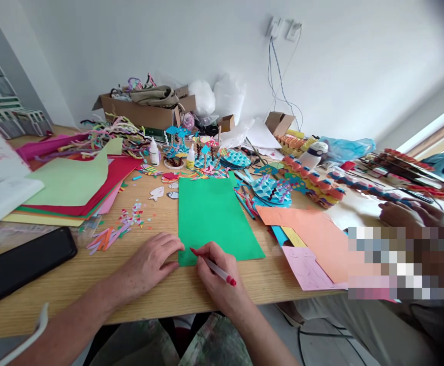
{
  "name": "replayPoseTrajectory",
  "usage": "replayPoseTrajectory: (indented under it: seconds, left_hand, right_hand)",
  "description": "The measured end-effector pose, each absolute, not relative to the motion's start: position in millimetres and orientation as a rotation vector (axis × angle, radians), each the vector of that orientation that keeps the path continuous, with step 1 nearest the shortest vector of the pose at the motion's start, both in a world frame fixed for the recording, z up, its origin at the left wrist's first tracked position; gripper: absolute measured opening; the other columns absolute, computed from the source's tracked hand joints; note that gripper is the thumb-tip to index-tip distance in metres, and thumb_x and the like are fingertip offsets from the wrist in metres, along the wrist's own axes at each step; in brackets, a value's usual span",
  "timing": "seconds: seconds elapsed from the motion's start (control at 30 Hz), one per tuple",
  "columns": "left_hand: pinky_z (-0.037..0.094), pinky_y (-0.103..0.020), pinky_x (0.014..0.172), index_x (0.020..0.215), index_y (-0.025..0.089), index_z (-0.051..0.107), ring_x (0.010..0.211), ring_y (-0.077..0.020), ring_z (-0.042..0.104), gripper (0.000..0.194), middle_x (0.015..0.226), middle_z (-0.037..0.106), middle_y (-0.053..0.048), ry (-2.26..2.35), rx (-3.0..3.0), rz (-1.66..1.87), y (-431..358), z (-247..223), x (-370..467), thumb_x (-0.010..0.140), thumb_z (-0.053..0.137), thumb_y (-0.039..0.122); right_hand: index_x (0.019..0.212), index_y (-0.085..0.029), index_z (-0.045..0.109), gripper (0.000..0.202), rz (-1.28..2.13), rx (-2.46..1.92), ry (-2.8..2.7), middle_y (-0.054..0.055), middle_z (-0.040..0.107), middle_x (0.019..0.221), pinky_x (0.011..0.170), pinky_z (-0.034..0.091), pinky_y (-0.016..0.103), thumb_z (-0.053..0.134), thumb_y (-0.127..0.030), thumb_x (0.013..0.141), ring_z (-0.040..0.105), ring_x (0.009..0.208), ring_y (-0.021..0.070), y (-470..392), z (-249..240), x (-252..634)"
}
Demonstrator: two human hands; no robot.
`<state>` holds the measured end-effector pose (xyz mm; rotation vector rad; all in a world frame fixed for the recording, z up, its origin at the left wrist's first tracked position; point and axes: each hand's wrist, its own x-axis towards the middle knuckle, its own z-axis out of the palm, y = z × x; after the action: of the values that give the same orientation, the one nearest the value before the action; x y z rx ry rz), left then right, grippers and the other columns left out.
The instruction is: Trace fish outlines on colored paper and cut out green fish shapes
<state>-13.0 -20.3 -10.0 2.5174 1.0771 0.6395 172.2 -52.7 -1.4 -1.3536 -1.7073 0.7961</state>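
Observation:
A sheet of green paper (pixel 216 218) lies flat on the wooden table right before me. My right hand (pixel 220 272) grips a felt-tip pen (pixel 218 271) with a white barrel and red ends, its tip over the sheet's lower left part. Whether the tip touches the paper I cannot tell. My left hand (pixel 157 259) rests at the sheet's lower left edge, fingers stretched out and fingertips on or beside the paper. Small paper fish cutouts (pixel 157 193) lie left of the sheet's upper half.
Coloured paper (pixel 73 183) and a black phone (pixel 27 264) lie on the left, with paper scraps (pixel 119 229) nearer. Glue bottles (pixel 154 151) and crafts stand behind. Orange paper (pixel 306 239) lies right, near another person's hands (pixel 412 216). A full cardboard box (pixel 141 112) stands against the wall.

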Motion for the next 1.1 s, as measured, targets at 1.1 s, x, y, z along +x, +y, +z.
replayPoseTrajectory:
  seconds: [1.1]
  left_hand:
    - [0.041,-0.034,0.086,0.094,0.019,0.055,0.097,-0.0198,0.051,0.016,0.1,0.059,-0.004,1.096,2.514,0.591,-20.5,-5.5,-12.6,0.078,0.058,0.016]
  right_hand:
    - [0.062,-0.019,0.049,0.014,0.839,-1.387,-1.708,-0.005,0.05,0.052,0.044,0.027,0.019,0.041,-0.009,0.066,0.04,0.045,0.0084,-57.3,3.7,174.2]
